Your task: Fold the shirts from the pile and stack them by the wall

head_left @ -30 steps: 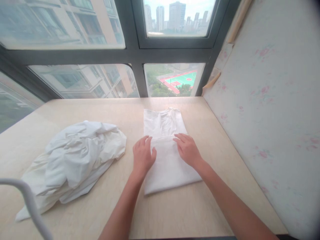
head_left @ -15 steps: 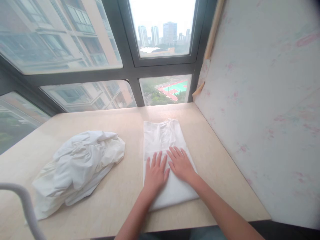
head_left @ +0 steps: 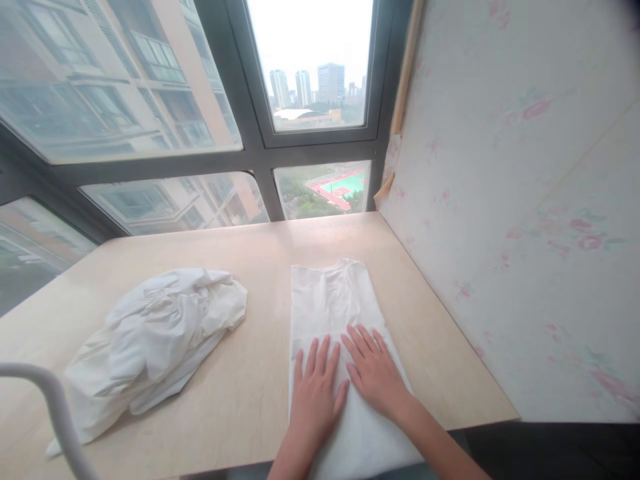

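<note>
At the near edge of the wooden tabletop [head_left: 235, 393], the close end of the folded white cloth [head_left: 320, 320] now reaches past the board's rim in this view; half a second ago it lay wholly on the board. The gap behind its far end has widened to match — the piece has slid toward the person.

Left hand [head_left: 316, 393]: open, palm down, fingers extended and slightly spread on the upper layer. Right hand [head_left: 375, 377]: likewise open and flat, just beside the left, fingertips at the far edge of that layer. Neither hand grips. One second ago the hands were farther apart, with fingers bent at that same edge; the flattened posture suggests that the fold is down and is being pressed or drawn nearer. Too much overhang could, in judgement, loosen the layers.

Beyond the fingertips, the cloth's far portion lies flat but remains creased. To the left, well apart from both hands, the crumpled white cloth [head_left: 160, 327] holds its place on the tabletop, untouched.

Farther out, the dark window frame [head_left: 260, 160] bounds the back — with the flower-patterned wall [head_left: 500, 200] on the right.
</note>
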### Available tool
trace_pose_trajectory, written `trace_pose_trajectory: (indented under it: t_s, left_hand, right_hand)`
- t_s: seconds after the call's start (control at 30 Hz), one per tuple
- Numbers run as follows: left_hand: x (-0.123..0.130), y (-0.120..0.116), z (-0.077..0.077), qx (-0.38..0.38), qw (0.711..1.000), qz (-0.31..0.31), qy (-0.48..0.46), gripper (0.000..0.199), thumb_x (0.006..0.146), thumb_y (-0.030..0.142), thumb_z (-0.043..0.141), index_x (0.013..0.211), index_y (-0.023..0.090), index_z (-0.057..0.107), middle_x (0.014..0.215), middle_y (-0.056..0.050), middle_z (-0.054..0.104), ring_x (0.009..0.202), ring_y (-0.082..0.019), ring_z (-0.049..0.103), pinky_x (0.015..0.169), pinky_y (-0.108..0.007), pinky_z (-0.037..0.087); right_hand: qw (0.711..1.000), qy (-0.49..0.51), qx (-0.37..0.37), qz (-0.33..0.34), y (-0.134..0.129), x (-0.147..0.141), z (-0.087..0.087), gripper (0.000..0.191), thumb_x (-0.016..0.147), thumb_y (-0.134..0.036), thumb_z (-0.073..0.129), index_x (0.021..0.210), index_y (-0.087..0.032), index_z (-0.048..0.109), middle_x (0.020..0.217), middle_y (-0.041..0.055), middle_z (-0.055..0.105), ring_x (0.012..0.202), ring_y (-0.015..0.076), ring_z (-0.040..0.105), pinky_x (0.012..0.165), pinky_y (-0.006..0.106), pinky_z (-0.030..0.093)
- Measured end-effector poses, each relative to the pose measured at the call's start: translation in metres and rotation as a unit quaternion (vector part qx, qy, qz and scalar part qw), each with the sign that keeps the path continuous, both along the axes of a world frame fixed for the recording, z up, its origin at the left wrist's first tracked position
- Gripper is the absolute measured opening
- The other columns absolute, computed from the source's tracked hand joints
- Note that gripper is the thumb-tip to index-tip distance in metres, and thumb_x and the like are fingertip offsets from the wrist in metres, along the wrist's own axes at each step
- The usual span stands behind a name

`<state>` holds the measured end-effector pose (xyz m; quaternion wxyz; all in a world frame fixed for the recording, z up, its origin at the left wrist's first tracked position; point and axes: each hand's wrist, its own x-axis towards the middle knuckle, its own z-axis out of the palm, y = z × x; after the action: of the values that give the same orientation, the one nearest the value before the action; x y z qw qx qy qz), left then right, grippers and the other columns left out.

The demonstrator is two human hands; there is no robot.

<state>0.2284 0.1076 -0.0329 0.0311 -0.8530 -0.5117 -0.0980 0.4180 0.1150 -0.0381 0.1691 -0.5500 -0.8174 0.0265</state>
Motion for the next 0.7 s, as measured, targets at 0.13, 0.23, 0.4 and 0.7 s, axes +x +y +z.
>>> trace_pose_trajectory:
  t_s: [0.13,0.23,0.4,0.7]
  left_hand:
    - [-0.009,0.020,0.002,0.004,1.000,0.029,-0.009,0.059,0.094,0.043,0.045,0.151,0.025,0.037,0.159,-0.007,0.033,0.144,-0.032,0.032,0.115,-0.054,0.026]
    - [-0.014,0.031,0.002,0.008,0.999,0.046,-0.008,0.057,0.095,0.043,0.044,0.149,0.024,0.040,0.158,-0.008,0.035,0.144,-0.031,0.033,0.115,-0.054,0.028]
    - [-0.025,0.030,-0.002,0.023,0.998,0.057,-0.008,0.057,0.095,0.044,0.044,0.149,0.024,0.041,0.157,-0.009,0.035,0.144,-0.031,0.034,0.114,-0.051,0.032]
    - [-0.093,0.014,-0.008,0.012,0.996,0.084,-0.016,0.052,0.095,0.037,0.041,0.145,0.024,0.046,0.154,-0.006,0.041,0.140,-0.024,0.041,0.113,-0.046,0.036]
  right_hand:
    - [1.000,0.005,-0.009,0.011,0.019,-0.002,0.001,0.056,0.095,-0.029,0.044,0.150,-0.027,0.039,0.157,0.0039,0.035,0.145,0.0257,0.029,0.119,0.050,0.022]
    - [1.000,0.006,-0.020,0.019,0.032,-0.006,0.002,0.054,0.095,-0.030,0.044,0.149,-0.027,0.040,0.158,0.0037,0.035,0.145,0.0256,0.029,0.118,0.051,0.023]
    - [1.000,0.009,0.012,0.007,0.033,-0.003,-0.003,0.062,0.092,-0.028,0.048,0.152,-0.021,0.034,0.160,0.0083,0.027,0.148,0.0261,0.023,0.118,0.046,0.027]
    - [0.997,0.043,0.031,-0.057,0.024,0.065,-0.023,0.058,0.095,-0.034,0.045,0.150,-0.021,0.036,0.154,0.0096,0.040,0.142,0.0234,0.037,0.116,0.047,0.032]
